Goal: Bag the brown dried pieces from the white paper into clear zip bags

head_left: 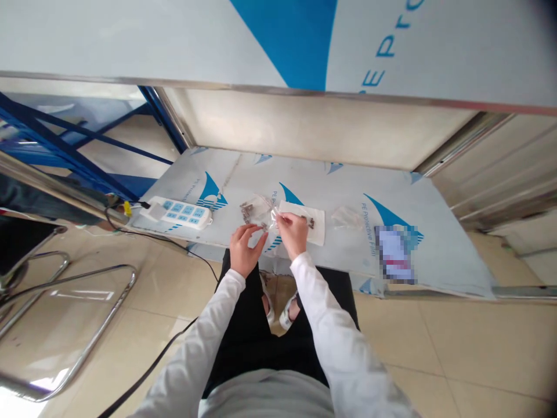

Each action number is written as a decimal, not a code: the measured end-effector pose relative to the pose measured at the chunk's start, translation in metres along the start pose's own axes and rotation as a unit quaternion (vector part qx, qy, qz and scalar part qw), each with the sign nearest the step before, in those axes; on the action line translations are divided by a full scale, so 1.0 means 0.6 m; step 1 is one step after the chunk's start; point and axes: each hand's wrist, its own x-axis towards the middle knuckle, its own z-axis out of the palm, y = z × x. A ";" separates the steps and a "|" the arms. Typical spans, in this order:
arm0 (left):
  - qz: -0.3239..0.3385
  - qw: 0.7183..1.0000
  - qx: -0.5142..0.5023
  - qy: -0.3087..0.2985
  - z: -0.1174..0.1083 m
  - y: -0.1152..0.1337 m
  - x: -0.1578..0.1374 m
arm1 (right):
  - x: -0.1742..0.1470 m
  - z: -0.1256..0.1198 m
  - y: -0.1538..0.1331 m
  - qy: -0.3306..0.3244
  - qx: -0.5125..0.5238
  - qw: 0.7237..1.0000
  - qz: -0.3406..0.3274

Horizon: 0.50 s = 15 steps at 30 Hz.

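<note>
My left hand (244, 251) is at the front edge of the shelf, its thumb and index fingertips close together by a tiny greyish piece too small to name. A small pile of brownish metal parts (246, 211) lies just beyond it, beside a clear plastic bag (261, 204). Closed in a pinch, my right hand (293, 233) grips another small clear plastic bag (274, 216) by its edge. Partly under that hand is a white sheet (318, 232), with a few similar metal parts (311, 222) on it.
More clear bags (346, 217) lie right of the sheet. A phone-like object (395, 254), pixelated, is further right. At left sits a white power strip (180, 213) with its cable. An upper panel (174, 43) overhangs; a metal-framed chair (126, 290) stands at left.
</note>
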 end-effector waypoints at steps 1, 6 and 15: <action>-0.033 0.999 -0.037 0.006 -0.008 0.021 -0.003 | -0.024 -0.017 -0.002 0.030 0.008 0.999 -0.040; -0.198 0.929 -0.301 -0.088 -0.031 0.130 -0.021 | -0.129 -0.081 -0.005 0.113 -0.075 0.967 -0.215; -0.372 0.786 -0.436 -0.234 -0.033 0.169 -0.055 | -0.211 -0.151 0.032 0.000 -0.010 0.982 -0.191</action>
